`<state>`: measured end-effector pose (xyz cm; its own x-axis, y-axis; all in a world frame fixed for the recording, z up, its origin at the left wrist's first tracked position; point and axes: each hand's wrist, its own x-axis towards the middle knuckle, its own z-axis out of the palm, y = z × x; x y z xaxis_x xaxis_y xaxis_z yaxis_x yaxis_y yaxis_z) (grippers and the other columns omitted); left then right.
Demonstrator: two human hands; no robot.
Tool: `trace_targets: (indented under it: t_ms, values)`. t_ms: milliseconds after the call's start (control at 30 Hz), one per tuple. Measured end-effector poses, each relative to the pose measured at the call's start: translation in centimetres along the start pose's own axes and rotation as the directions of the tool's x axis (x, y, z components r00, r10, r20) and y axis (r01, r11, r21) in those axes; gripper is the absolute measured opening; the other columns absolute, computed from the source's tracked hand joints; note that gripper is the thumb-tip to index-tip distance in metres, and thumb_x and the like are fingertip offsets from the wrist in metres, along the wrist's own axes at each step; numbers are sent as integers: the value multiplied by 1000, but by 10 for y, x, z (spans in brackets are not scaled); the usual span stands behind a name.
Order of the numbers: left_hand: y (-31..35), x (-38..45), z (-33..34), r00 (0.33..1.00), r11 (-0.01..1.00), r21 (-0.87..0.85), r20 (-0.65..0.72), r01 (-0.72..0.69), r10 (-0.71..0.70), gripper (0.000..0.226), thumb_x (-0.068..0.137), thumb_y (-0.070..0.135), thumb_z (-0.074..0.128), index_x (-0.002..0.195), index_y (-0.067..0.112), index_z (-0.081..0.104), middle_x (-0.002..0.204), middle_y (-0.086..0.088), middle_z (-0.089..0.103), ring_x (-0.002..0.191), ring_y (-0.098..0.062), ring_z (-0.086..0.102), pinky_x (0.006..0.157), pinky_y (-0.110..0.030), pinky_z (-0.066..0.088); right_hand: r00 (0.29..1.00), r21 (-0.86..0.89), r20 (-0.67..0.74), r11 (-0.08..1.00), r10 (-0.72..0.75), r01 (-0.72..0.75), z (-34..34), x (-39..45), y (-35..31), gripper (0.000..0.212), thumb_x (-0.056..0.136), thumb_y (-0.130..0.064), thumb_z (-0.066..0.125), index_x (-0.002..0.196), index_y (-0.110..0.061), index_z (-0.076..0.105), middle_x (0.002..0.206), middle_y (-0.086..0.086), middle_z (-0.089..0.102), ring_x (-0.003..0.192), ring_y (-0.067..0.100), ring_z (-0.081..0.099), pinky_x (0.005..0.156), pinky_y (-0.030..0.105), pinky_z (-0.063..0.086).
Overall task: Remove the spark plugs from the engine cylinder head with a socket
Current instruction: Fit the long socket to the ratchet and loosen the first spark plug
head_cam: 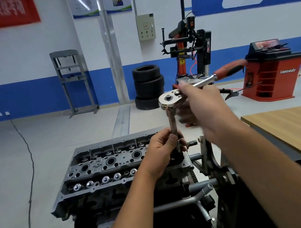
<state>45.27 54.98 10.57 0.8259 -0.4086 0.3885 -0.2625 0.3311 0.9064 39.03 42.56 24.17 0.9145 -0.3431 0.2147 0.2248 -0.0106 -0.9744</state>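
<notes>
Left hand (164, 148) grips the socket extension (172, 124) above the cylinder head (103, 168); right hand (199, 100) holds the ratchet (195, 85) shaft.

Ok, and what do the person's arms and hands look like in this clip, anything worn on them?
Both forearms are bare as far as the frame shows: no sleeves, no gloves, no watch or rings visible. The left hand is sharp enough to see short nails on thumb and fingers. The right hand is motion-blurred, so fine detail there cannot be made out.
</notes>
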Motion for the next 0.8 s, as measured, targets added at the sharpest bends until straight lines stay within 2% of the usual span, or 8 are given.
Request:
trace_targets:
  t_ms: [67, 133, 167, 267, 367, 500, 700, 800]
  values:
    - [-1, 0, 0, 1000, 999, -52, -30, 3, -5, 21, 105, 28, 56, 102, 11, 66, 85, -4, 71, 77, -20, 69, 78, -31, 60, 947, -557, -21, 790, -320, 255, -30, -5, -4, 36, 91, -46, 70, 71, -17, 65, 65, 3, 68, 64, 24, 64, 61, 36, 50]
    - [0, 3, 1, 998, 997, -74, -55, 16, -20, 22, 103, 30, 56, 100, 12, 68, 85, -5, 70, 76, -20, 69, 78, -31, 61, 699, -753, 57, 429, -713, 498, -47, -7, -21, 37, 90, -49, 65, 69, -19, 61, 64, -5, 62, 68, 24, 57, 67, 35, 42]
    - [2, 4, 2, 998, 998, -63, -53, 23, -27, 21, 101, 31, 56, 100, 14, 69, 85, -5, 70, 76, -20, 68, 78, -31, 61, 637, -777, 171, 295, -752, 557, -48, -6, -32, 34, 91, -55, 60, 82, -23, 65, 78, -4, 66, 80, 25, 58, 73, 37, 42]
    - [5, 2, 3, 999, 999, 16, -20, 36, -36, 21, 105, 31, 56, 97, 22, 73, 89, -4, 71, 80, -21, 67, 81, -33, 60, 771, -810, 518, 78, -370, 581, -32, 11, -58, 41, 103, -62, 42, 119, -32, 64, 118, 0, 67, 110, 28, 57, 92, 44, 45]
    - [6, 0, 5, 1000, 997, 71, -5, 23, -23, 25, 103, 30, 53, 93, 29, 76, 89, -3, 71, 81, -22, 66, 82, -32, 59, 824, -796, 567, 259, 3, 547, -22, 25, -68, 41, 107, -55, 42, 86, -28, 64, 82, 0, 68, 78, 21, 63, 64, 34, 47]
    - [7, -3, 7, 1000, 995, 101, 21, 3, -6, 24, 104, 31, 51, 99, 19, 72, 90, -6, 71, 82, -27, 65, 83, -39, 56, 802, -747, 539, 586, 256, 315, -31, 32, -76, 38, 103, -52, 54, 89, -25, 77, 76, 6, 75, 56, 22, 65, 48, 32, 55]
    - [7, -2, 7, 1000, 993, 117, 22, 19, -22, 24, 104, 30, 51, 101, 15, 69, 89, -6, 70, 82, -27, 65, 84, -41, 55, 868, -689, 457, 695, 196, 205, -27, 23, -66, 36, 102, -42, 62, 99, -9, 75, 62, 10, 60, 41, 15, 41, 38, 22, 35]
    - [7, -2, 6, 1000, 995, 95, -12, 25, -24, 24, 109, 27, 49, 101, 13, 68, 88, -5, 70, 85, -28, 67, 90, -45, 57, 891, -508, 433, 853, 134, 119, -34, 32, -89, 36, 102, -39, 61, 107, -4, 70, 64, 7, 59, 40, 11, 38, 33, 21, 34]
